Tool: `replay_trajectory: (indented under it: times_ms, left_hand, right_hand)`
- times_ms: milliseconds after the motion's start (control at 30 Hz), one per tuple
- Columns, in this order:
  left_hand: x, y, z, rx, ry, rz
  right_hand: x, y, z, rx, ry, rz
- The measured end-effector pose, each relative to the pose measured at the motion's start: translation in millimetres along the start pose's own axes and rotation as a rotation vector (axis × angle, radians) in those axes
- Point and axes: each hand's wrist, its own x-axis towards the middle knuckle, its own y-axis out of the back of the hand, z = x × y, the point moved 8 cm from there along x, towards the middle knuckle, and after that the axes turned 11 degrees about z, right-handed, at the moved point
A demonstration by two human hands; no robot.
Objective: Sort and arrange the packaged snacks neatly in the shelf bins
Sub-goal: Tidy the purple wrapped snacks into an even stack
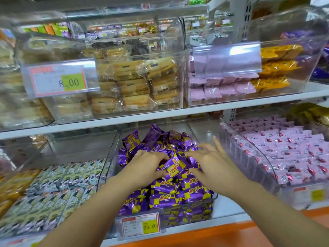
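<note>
In the middle clear bin [114,154] on the lower shelf [229,207], the left hand [147,164] grips one purple packet [173,168] atop the jumbled heap [165,191]. The right hand [211,164], fingers spread, steadies the heap, probably for levelling.

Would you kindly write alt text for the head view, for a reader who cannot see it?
In a clear bin heaped with purple packets, the left hand grips one packet while the right hand rests open on the heap. Neighbouring bins hold pink packets and pale packets, with pastries on the shelf above.
</note>
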Motion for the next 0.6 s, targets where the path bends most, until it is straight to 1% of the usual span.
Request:
replay_trajectory:
  times_ms: [67,133,233,267,333,400,433,467,500,567,600]
  left_hand:
    - [-2.1,2.4,-1.5,-0.069,0.019,0.031]
    - [-4.6,4.9,-7.1,-0.161,0.067,0.074]
    - [-9.0,15.9,-16.3,-0.335,0.108,0.224]
    - [-10.6,21.6,-17.3,-0.415,0.111,0.284]
    - [-12.7,31.2,-17.4,-0.539,0.123,0.355]
    - [-12.3,36.8,-20.9,-0.581,0.122,0.398]
    - [-11.4,38.0,-23.6,-0.544,0.104,0.412]
    - [-10.0,36.9,-26.4,-0.459,0.083,0.401]
    - [-8.6,31.8,-28.5,-0.333,0.067,0.345]
    - [-7.9,12.2,-31.8,-0.060,0.055,0.145]
    - [-8.0,2.3,-32.6,0.033,0.045,0.059]
  right_hand:
    - [4.3,-6.9,-9.3,-0.059,0.052,-0.009]
    - [8.7,-11.8,-14.5,-0.063,0.067,0.020]
    - [15.6,-7.9,-20.1,0.004,0.029,0.081]
    - [18.2,-4.9,-18.8,0.089,-0.019,0.112]
    - [23.6,1.3,-12.7,0.372,-0.160,0.199]
    - [27.3,7.3,-3.1,0.608,-0.270,0.324]
    - [27.4,10.3,1.9,0.671,-0.309,0.385]
    - [26.5,13.0,7.4,0.711,-0.343,0.441]
    - [25.3,16.0,12.7,0.727,-0.370,0.487]
    - [24.0,18.8,18.3,0.695,-0.392,0.512]
    - [23.8,19.1,18.0,0.666,-0.382,0.503]
